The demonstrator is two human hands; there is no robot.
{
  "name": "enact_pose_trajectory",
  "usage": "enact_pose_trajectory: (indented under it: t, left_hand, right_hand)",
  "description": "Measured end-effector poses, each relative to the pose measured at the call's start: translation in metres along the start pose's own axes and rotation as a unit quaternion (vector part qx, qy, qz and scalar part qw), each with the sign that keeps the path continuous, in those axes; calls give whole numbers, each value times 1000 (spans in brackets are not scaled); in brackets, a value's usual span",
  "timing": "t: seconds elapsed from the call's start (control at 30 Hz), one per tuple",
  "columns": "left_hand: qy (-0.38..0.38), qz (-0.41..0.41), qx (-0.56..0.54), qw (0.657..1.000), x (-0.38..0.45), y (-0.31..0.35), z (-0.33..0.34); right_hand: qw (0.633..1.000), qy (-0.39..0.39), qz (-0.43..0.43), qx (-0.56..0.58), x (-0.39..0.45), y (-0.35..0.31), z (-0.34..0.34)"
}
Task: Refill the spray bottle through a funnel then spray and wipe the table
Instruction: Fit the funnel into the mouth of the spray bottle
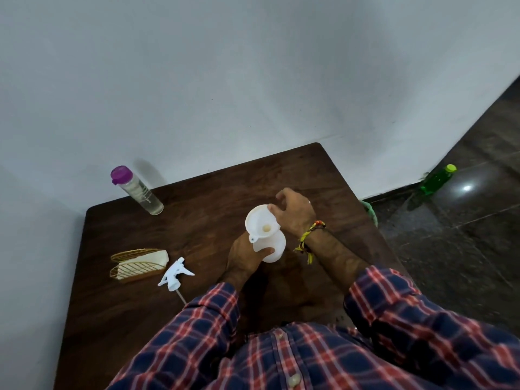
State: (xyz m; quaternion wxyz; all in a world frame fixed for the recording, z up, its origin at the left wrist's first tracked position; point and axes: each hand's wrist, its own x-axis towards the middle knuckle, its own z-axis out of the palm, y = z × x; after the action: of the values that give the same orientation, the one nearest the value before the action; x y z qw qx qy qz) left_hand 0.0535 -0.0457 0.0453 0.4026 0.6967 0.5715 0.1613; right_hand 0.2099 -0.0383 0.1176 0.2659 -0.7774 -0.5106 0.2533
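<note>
Left hand (243, 256) grips bottle (271, 247); right (294, 211) seemingly pinches funnel (260, 222).

Dark wood table (118, 299) (matt grain); white plastic funnel (260, 222); gold wire holder (132, 266); glossy floor (461, 209).

Spray bottle (274, 249) neck hidden under funnel (260, 222); base behind left hand (243, 257).
</note>
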Motion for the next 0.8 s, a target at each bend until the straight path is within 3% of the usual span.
enact_pose_trajectory:
  t: [0.07,0.13,0.2,0.27,0.43,0.6,0.7,0.8]
  left_hand:
    - [16,12,12,1000,-5,-4,-10]
    - [63,-33,4,997,-33,-46,-39]
    - [70,-32,34,996,-38,-46,-49]
    - [137,-108,16,985,-66,-86,-78]
    - [172,-91,7,981,-65,-81,-78]
    - [196,-103,5,975,-60,-79,-93]
    - [247,-189,-2,950,-78,-118,-116]
    - [231,-306,26,923,-86,-156,-128]
  right_hand:
    - [997,70,-34,0,-12,-4,-2]
    - [991,56,-121,-12,-27,-35,28]
    - [987,88,-135,-16,-39,-42,21]
    - [975,53,-213,-24,-51,-86,54]
    - [969,100,-223,12,-60,-94,43]
    - [974,89,-202,45,-50,-92,46]
    - [979,29,-196,41,-57,-106,80]
    - [983,2,-183,27,-60,-114,102]
